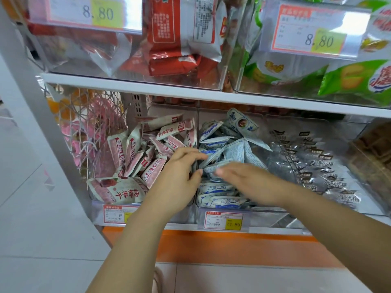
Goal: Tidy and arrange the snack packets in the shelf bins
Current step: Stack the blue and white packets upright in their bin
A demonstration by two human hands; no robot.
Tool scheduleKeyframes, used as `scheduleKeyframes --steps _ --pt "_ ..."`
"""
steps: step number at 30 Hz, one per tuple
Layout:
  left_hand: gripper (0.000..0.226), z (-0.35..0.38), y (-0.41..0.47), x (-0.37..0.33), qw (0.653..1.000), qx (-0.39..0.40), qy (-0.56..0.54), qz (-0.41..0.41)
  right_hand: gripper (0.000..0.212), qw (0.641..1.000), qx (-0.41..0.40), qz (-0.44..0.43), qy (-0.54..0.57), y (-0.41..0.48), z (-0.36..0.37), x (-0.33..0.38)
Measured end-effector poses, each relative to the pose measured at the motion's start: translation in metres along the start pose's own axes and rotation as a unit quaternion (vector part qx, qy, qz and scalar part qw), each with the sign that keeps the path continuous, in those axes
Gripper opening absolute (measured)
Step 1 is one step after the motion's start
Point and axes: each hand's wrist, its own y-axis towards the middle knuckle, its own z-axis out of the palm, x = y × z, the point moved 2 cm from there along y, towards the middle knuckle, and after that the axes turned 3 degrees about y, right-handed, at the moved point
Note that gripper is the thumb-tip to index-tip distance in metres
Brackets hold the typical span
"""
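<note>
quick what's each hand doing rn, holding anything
Left hand: at the blue-white packets, fingers and thumb apart; whether it pinches one cannot be told.
Right hand: open, fingers straight over the same packets, blurred.

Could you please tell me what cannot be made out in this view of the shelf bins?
Head view:
- Right hand: motion blur; grip on the blue packets unclear.
- Left hand: its fingers' undersides face away; hold unclear.
- Left price label: price covered by the left forearm.
- Far-right bin: contents blurred, cut by frame edge.
</note>
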Motion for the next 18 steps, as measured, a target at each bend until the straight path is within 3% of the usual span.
scheduleKeyframes --steps 2,3,6,8,11,14,18 --pt "0.033 0.0 0.001 0.001 1.0 0.0 -0.001 -0.002 0.03 0.99 -0.14 -0.022 -0.025 0.017 -0.014 -0.002" --pt "0.032 0.0 0.001 0.001 1.0 0.001 -0.005 -0.002 0.028 0.984 -0.169 -0.02 -0.057 0.026 -0.017 -0.004" --pt "0.031 -0.002 0.002 0.002 1.0 0.008 -0.022 -0.007 0.013 0.982 -0.148 0.007 -0.12 0.048 -0.012 -0.011" --pt "0.03 -0.004 0.001 0.003 1.0 0.01 -0.017 -0.008 0.019 0.979 -0.161 0.018 -0.125 0.05 -0.01 -0.012" --pt "0.027 -0.011 -0.001 0.005 1.0 -0.006 -0.011 -0.007 0.016 0.965 -0.256 0.003 0.062 0.031 -0.018 -0.01" --pt "0.024 -0.018 -0.003 0.002 0.998 -0.049 -0.023 -0.015 0.013 0.915 -0.326 -0.042 0.236 -0.005 -0.027 -0.012" --pt "0.019 -0.025 -0.008 -0.009 0.986 -0.093 -0.123 -0.065 0.024 0.898 -0.325 -0.152 0.253 -0.044 -0.026 -0.007"
